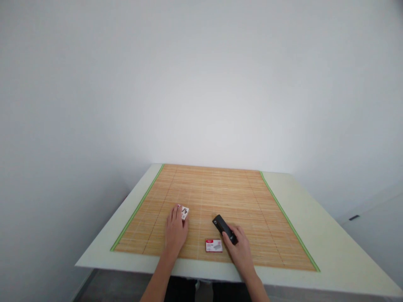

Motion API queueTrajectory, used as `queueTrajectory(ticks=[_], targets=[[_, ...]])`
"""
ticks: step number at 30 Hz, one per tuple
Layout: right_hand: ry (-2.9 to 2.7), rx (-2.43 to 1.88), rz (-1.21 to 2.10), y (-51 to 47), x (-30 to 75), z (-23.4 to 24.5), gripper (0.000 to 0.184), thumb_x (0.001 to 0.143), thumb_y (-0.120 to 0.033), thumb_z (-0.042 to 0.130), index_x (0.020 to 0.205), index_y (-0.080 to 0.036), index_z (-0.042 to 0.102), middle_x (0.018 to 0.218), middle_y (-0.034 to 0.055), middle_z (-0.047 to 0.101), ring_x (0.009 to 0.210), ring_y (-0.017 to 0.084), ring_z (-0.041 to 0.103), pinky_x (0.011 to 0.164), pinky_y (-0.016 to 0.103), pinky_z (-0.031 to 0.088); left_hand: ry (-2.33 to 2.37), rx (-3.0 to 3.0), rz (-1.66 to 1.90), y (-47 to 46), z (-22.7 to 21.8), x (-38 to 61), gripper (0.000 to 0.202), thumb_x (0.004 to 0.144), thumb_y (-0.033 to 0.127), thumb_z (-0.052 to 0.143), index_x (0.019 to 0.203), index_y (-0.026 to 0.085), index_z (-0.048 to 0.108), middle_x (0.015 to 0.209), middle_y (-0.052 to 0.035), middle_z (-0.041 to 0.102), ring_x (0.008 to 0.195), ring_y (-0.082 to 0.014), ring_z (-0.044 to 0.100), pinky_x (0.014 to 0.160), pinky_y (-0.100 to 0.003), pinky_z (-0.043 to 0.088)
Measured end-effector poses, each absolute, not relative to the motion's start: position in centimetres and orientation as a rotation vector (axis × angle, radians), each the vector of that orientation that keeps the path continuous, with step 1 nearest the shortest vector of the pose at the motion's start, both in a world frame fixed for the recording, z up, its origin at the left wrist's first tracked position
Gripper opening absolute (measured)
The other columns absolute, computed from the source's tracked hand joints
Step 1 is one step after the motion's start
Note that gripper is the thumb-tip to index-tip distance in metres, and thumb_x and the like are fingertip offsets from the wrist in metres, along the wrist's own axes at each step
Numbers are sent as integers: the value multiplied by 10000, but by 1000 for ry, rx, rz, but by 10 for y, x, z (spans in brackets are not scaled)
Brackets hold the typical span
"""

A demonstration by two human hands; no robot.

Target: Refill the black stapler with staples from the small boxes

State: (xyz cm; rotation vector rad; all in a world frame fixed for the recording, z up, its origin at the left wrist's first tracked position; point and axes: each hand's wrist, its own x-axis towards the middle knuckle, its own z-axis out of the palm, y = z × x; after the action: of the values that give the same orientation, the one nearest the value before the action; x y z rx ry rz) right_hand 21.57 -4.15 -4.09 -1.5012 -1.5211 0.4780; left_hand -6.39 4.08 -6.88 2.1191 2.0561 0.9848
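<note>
My left hand (175,228) lies on the bamboo mat (217,193), its fingers laid over a small white box (184,212) with dark print; the fingers look curled around it. My right hand (239,247) rests its fingers on the near end of a black stapler (223,227) that lies flat on the mat, pointing away to the left. Between my hands, close to the mat's near edge, lies a small red and white box (213,245), touched by neither hand.
The mat has green edging and covers most of a pale table (315,218). White walls stand behind and to the left. A white cabinet with a dark handle (354,217) is at the right. The table's near edge is just below my wrists.
</note>
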Motion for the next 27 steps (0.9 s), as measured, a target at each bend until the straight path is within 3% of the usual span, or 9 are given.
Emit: queueTrajectory(ticks=[6, 11, 16, 19, 22, 27], targets=[[-1509, -1559, 538, -48, 216, -39, 383, 950, -511, 580, 1187, -239, 707, 1126, 93, 698, 1049, 261, 653, 945, 390, 527, 2005, 2128, 948, 62, -53, -100, 530, 987, 442, 514, 1464, 215, 484, 1509, -128, 525, 1379, -320, 482, 1157, -511, 360], [-1481, -1571, 513, -50, 213, -38, 380, 944, -518, 576, 1155, -235, 716, 1107, 95, 709, 1026, 260, 659, 919, 383, 532, 1943, 2184, 1081, 39, -19, -75, 507, 969, 448, 564, 1427, 233, 535, 1468, -125, 551, 1385, -335, 451, 1164, -533, 339], [-1441, -1563, 492, -49, 208, -37, 377, 920, -517, 600, 1133, -228, 715, 1056, 88, 718, 965, 249, 665, 882, 371, 535, 1223, 2464, 758, -31, -10, 3, 531, 895, 388, 678, 1408, 325, 552, 1312, -60, 635, 1210, -276, 552, 1066, -440, 428], [-1454, -1597, 528, -49, 209, -34, 384, 930, -512, 582, 1156, -224, 697, 1046, 84, 708, 947, 242, 657, 865, 360, 528, 1391, 2409, 717, -48, -18, 15, 435, 894, 299, 655, 1327, 328, 615, 1165, -63, 649, 1095, -265, 570, 958, -412, 451], [-1523, -1651, 622, -49, 211, -30, 401, 902, -492, 616, 1183, -216, 686, 1027, 84, 690, 915, 243, 648, 837, 356, 523, 1730, 2314, 755, -37, -26, -8, 370, 889, 263, 633, 1256, 294, 655, 1108, -77, 623, 1068, -279, 559, 940, -425, 439], [-1707, -1583, 870, -51, 198, -21, 495, 785, -314, 701, 1268, -216, 651, 1024, 63, 662, 863, 225, 638, 772, 323, 531, 2119, 2191, 896, -6, -30, -60, 337, 917, 309, 594, 1243, 239, 647, 1245, -127, 587, 1156, -331, 528, 1008, -504, 404]])
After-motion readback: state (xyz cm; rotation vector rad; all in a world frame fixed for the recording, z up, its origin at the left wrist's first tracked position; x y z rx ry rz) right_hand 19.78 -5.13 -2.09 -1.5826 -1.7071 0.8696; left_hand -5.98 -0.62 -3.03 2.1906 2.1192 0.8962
